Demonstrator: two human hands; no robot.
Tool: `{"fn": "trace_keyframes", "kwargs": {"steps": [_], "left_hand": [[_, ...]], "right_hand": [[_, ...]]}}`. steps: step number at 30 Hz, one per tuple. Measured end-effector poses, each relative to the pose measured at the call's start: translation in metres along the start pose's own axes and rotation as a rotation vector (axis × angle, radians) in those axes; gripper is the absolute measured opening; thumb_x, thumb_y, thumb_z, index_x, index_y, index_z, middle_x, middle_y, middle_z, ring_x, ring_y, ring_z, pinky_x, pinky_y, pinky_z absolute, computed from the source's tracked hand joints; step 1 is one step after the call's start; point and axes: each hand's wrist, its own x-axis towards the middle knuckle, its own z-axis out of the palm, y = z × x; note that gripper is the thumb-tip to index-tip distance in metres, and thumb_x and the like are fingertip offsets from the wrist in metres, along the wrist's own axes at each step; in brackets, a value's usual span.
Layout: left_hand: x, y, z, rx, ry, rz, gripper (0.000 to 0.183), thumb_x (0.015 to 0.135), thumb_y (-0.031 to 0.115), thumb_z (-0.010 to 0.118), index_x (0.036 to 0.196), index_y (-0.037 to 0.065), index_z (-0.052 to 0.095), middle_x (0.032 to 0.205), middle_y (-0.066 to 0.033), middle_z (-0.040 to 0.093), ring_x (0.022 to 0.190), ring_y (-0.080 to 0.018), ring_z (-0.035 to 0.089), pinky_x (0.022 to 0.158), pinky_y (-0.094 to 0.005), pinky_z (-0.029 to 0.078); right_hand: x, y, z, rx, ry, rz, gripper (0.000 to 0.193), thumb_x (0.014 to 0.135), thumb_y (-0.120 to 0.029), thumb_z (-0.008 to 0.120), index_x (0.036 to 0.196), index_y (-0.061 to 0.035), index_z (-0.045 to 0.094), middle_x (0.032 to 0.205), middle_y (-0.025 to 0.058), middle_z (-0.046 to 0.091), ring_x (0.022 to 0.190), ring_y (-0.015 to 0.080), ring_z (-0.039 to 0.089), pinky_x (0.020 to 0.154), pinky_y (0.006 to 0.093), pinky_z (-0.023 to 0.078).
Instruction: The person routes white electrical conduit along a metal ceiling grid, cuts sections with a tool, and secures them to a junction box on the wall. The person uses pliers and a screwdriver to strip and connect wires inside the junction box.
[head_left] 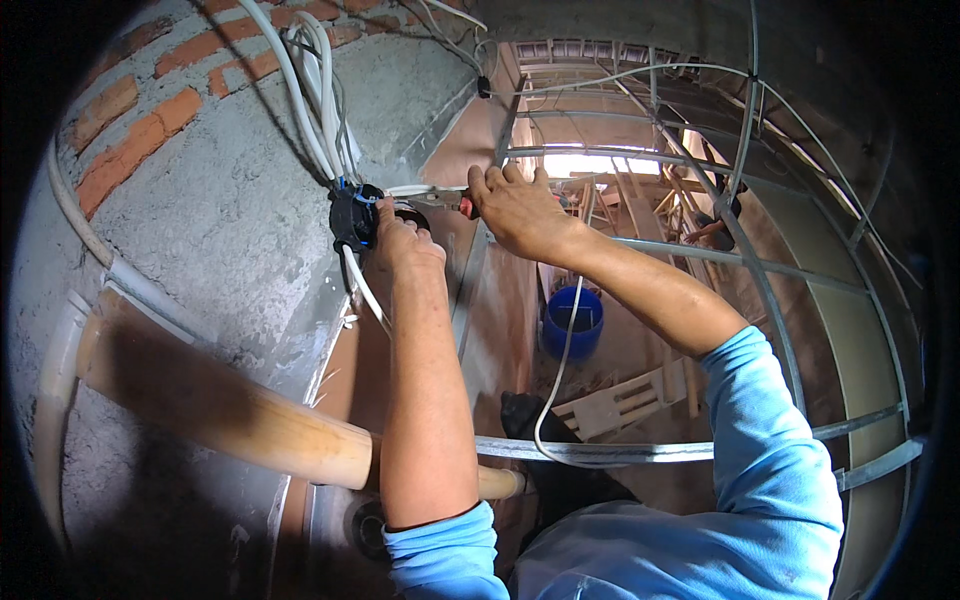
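A round black junction box (pixel 350 218) with blue wire ends showing in it is against the grey wall. My left hand (pixel 408 243) is closed at the box's right edge, a finger lying against its rim. Just beside those fingers shows a dark rounded piece, too shadowed to name. My right hand (pixel 525 212) grips red-handled pliers (pixel 467 206), whose metal jaws point left toward the box. Whether the jaws hold a wire is too small to tell. Several white cables (pixel 322 110) come down into the box from above, and another white cable (pixel 366 288) leaves it below.
A bamboo pole (pixel 230 405) crosses under my left forearm. Metal framing bars (pixel 620 452) run in front of me and along the right. Far below are a blue bucket (pixel 573 322), a wooden pallet (pixel 625 400) and loose timber. Another person's arm (pixel 708 232) shows at the right.
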Motion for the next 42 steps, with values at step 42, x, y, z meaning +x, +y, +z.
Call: {"fn": "trace_keyframes", "kwargs": {"steps": [42], "left_hand": [[0.014,0.01,0.003,-0.071,-0.046,-0.127,0.023,0.096,0.03,0.066,0.078,0.022,0.053,0.069,0.0085,0.03,0.05,-0.0063,0.026,0.045,-0.0234,0.022]], "right_hand": [[0.022,0.017,0.038,0.546,-0.208,-0.097,0.027,0.094,-0.025,0.063,0.102,0.0005,0.059,0.084,0.0196,0.066,0.089,0.0359,0.069,0.075,0.0509,0.053]]}}
